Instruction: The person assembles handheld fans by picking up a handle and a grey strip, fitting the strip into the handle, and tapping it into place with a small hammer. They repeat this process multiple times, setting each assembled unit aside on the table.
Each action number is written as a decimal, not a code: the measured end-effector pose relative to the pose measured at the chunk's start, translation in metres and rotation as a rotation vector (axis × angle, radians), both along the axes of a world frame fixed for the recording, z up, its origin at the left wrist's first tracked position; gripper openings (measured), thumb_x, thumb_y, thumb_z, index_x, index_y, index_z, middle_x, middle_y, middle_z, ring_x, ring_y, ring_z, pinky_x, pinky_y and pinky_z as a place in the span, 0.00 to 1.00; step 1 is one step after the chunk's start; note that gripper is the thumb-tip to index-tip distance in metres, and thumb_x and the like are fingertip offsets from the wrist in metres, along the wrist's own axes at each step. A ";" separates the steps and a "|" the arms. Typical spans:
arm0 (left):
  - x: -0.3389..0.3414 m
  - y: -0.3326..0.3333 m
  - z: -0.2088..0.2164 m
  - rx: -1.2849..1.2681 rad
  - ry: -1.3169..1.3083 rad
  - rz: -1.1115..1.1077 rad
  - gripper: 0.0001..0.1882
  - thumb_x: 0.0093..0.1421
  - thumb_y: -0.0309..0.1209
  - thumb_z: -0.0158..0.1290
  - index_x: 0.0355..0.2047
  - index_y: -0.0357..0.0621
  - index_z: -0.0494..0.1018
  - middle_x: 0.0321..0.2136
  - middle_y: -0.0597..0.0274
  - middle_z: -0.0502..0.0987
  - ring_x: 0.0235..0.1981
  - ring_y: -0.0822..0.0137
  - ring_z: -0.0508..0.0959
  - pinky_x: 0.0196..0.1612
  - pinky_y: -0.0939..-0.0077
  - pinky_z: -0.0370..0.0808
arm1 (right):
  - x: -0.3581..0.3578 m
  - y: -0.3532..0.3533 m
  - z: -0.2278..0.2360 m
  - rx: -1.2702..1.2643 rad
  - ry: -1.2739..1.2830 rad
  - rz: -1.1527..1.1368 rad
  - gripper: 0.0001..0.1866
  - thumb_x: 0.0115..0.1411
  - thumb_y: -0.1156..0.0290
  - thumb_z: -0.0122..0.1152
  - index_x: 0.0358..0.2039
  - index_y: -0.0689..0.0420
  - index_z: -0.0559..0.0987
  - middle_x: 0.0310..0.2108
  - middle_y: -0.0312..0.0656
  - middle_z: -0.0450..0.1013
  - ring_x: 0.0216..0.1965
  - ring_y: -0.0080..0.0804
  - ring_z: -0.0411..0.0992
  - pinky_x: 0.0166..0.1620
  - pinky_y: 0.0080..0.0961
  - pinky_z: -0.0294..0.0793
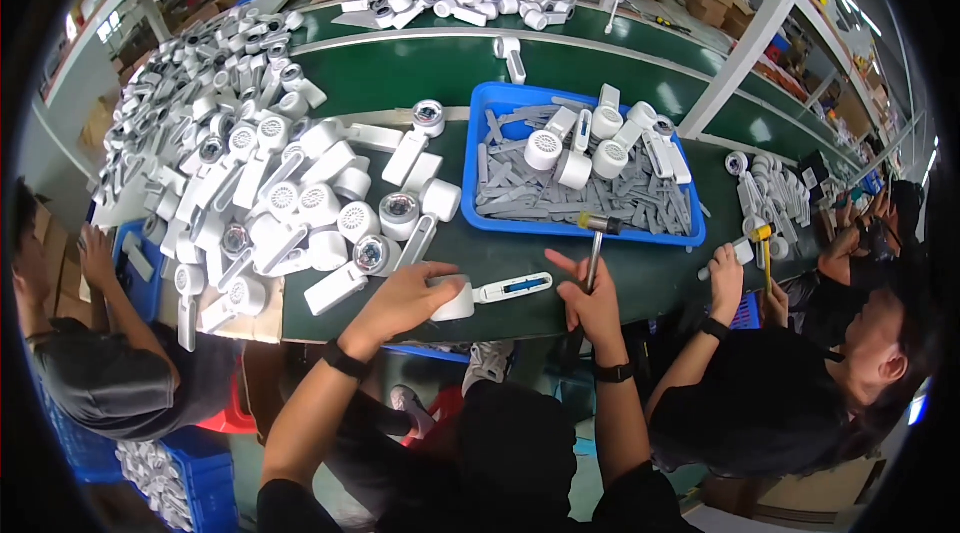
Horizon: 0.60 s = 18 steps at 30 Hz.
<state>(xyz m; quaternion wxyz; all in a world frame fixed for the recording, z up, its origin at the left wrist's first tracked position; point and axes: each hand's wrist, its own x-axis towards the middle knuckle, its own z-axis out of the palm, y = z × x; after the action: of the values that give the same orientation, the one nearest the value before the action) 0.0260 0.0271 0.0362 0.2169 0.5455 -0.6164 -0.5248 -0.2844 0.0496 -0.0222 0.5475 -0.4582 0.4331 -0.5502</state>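
My left hand (402, 305) is closed around the round head of a white handheld fan (457, 299) at the table's near edge. Its handle points right, and an opening along it shows a blue part inside. In my right hand (594, 309) is a small hammer (597, 251) with a metal shaft, held upright; its head has a yellowish end and a dark end. My right index finger sticks out toward the left while the other fingers grip the shaft. The hammer head is just below the rim of a blue tray (585, 231).
Inside the tray, several white fans (573, 169) lie on many grey strips (530, 191). A large heap of white fans (285, 195) covers the table's left. At right, a co-worker's hand (726, 281) is near a yellow-headed hammer (764, 235); another person sits at left.
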 end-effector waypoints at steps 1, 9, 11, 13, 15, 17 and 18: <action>0.002 -0.001 -0.007 -0.076 -0.058 -0.020 0.31 0.66 0.46 0.56 0.59 0.31 0.74 0.45 0.49 0.84 0.45 0.65 0.82 0.51 0.73 0.76 | 0.004 0.001 0.002 -0.032 0.061 0.052 0.20 0.63 0.79 0.66 0.36 0.52 0.59 0.58 0.63 0.75 0.09 0.18 0.62 0.12 0.17 0.62; -0.004 0.013 0.012 -0.345 -0.399 0.057 0.33 0.63 0.52 0.62 0.56 0.35 0.77 0.37 0.45 0.84 0.41 0.55 0.85 0.40 0.66 0.81 | 0.011 0.002 0.008 0.110 0.179 0.085 0.23 0.58 0.84 0.68 0.35 0.51 0.59 0.52 0.59 0.79 0.15 0.16 0.66 0.14 0.15 0.61; -0.006 0.018 0.023 -0.474 -0.547 0.109 0.33 0.61 0.51 0.63 0.57 0.38 0.77 0.35 0.49 0.82 0.39 0.56 0.85 0.36 0.65 0.81 | 0.010 0.002 0.009 0.083 0.160 0.060 0.23 0.59 0.84 0.67 0.35 0.51 0.60 0.49 0.58 0.80 0.16 0.17 0.67 0.14 0.15 0.61; -0.010 0.013 0.020 -0.603 -0.694 0.156 0.33 0.60 0.50 0.64 0.58 0.41 0.76 0.33 0.53 0.80 0.37 0.58 0.84 0.33 0.65 0.81 | 0.007 0.004 0.007 0.089 0.139 0.073 0.22 0.59 0.84 0.67 0.35 0.51 0.60 0.48 0.58 0.80 0.16 0.17 0.68 0.14 0.15 0.62; -0.011 -0.011 -0.008 -1.046 -0.961 0.094 0.34 0.59 0.45 0.64 0.63 0.46 0.72 0.34 0.59 0.74 0.34 0.63 0.82 0.28 0.69 0.79 | 0.011 0.001 0.006 0.065 0.190 0.086 0.22 0.59 0.84 0.68 0.36 0.52 0.60 0.48 0.58 0.80 0.16 0.17 0.68 0.14 0.15 0.62; -0.018 -0.036 -0.026 -1.065 -1.153 0.052 0.36 0.61 0.40 0.61 0.68 0.47 0.66 0.40 0.61 0.72 0.34 0.64 0.81 0.28 0.70 0.80 | 0.012 0.002 0.010 0.073 0.191 0.095 0.22 0.58 0.84 0.68 0.36 0.52 0.61 0.48 0.58 0.80 0.17 0.16 0.68 0.14 0.14 0.63; -0.021 -0.045 -0.030 -1.057 -1.197 0.041 0.35 0.61 0.37 0.60 0.69 0.46 0.65 0.39 0.60 0.72 0.34 0.64 0.81 0.28 0.71 0.79 | 0.010 0.003 0.009 0.085 0.205 0.072 0.22 0.58 0.83 0.68 0.36 0.52 0.61 0.48 0.58 0.80 0.17 0.16 0.68 0.14 0.14 0.63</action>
<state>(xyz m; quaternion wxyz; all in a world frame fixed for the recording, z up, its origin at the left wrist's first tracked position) 0.0053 -0.0180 0.0060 0.0884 0.5708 -0.7853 0.2229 -0.2741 0.0521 -0.0132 0.5388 -0.5038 0.4927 -0.4617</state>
